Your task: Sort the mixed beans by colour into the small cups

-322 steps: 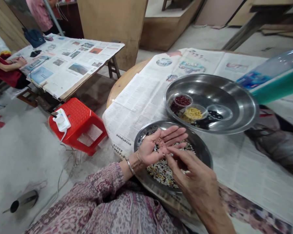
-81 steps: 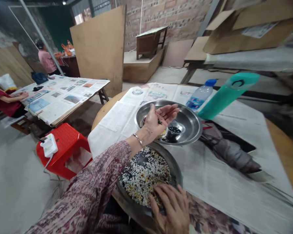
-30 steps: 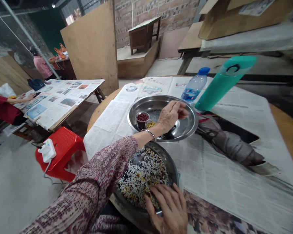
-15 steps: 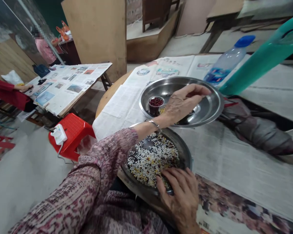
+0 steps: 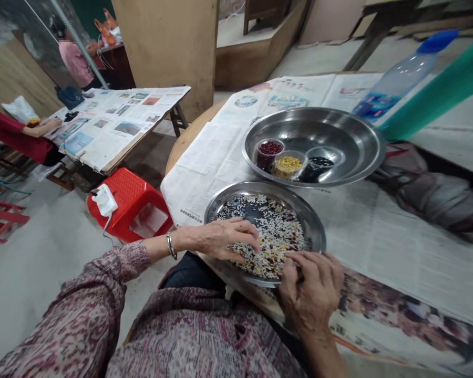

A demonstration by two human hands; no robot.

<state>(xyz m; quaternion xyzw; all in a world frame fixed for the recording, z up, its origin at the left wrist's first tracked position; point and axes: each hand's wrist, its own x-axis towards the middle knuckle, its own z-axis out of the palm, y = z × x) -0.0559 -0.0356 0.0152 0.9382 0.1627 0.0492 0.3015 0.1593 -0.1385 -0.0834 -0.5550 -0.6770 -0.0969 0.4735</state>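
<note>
A round steel plate (image 5: 318, 231) at the table's near edge bears a spread of mixed grains and beans (image 5: 276, 239), white, yellow, dark red and black. Above its left side is my left hand (image 5: 226, 239), with a bracelet at the wrist, its fingers apart and nothing visible in them. At the near right rim, my right hand (image 5: 313, 289) has its fingers curled, thumb and forefinger tips close together at the beans; anything between them is hidden. Behind stands a larger steel basin (image 5: 350, 136) holding clear cups of red beans (image 5: 269, 148), yellow beans (image 5: 288, 165) and black beans (image 5: 320, 163).
Newspaper (image 5: 382, 226) covers the round table. Right of the basin are a water bottle (image 5: 402, 79), a green cylinder (image 5: 441, 89) and a grey folded umbrella (image 5: 437, 189). A red stool (image 5: 130, 197) bears a power strip (image 5: 104, 199). Two people are at the left.
My left hand has come back from the large basin to above the plate, uncovering the cups. My right hand's fingers have curled at the rim. The view has shifted slightly.
</note>
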